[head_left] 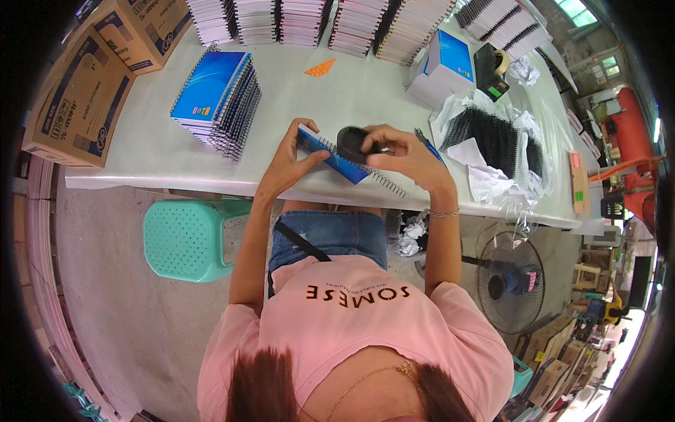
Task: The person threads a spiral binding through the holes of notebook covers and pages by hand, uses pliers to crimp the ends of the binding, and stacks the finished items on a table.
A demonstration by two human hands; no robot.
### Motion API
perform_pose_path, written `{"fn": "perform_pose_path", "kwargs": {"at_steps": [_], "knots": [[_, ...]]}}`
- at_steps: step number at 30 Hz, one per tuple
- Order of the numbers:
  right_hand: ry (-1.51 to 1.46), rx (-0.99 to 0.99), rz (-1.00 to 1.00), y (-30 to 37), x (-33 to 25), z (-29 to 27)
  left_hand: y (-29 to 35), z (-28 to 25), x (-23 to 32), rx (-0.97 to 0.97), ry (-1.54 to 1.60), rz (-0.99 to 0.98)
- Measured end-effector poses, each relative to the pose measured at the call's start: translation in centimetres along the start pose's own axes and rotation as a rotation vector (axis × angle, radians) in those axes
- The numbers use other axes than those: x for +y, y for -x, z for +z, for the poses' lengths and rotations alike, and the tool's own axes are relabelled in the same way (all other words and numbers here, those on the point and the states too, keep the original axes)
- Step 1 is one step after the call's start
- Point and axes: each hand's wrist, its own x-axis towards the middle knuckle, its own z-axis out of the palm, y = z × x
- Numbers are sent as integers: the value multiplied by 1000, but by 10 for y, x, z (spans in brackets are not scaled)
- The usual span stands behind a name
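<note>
Gripping a blue spiral notebook [330,156] near the table edge [162,181], our left hand [290,158] pinched it; our right hand [404,151] curled around a black tool [351,144].

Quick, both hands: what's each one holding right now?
Left hand: closed on the end of the blue spiral notebook.
Right hand: gripping a black tool, pressed against the notebook.

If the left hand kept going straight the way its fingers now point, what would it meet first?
The left hand already touches the blue spiral notebook. Pushed on toward the person's right, it would probably meet the black tool held in the right hand, though depth is unclear.
</note>
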Motion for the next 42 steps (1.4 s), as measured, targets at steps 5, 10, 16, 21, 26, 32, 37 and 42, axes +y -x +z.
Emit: {"fn": "perform_pose_path", "kwargs": {"at_steps": [5, 10, 16, 21, 26, 32, 37, 42], "knots": [[-123, -35, -91, -1, 0, 6, 0, 0, 4, -33, 78, -23], [61, 55, 71, -13, 5, -2, 0, 1, 1, -34, 55, 13], [16, 34, 15, -14, 7, 3, 0, 0, 4, -33, 54, -3], [289, 307, 12, -33, 31, -1, -1, 3, -6, 14, 34, 10], [634, 627, -100, -7, 61, -28, 3, 29, -1, 247, 28, -7], [1082, 831, 216, 39, 83, -17, 6, 41, 2, 391, 15, 32], [1143, 960, 31, 47, 106, -21, 4, 46, 10, 384, 92, 4], [622, 865, -239, 31, 51, 4, 5, 40, 18, 388, 58, -34]]}}
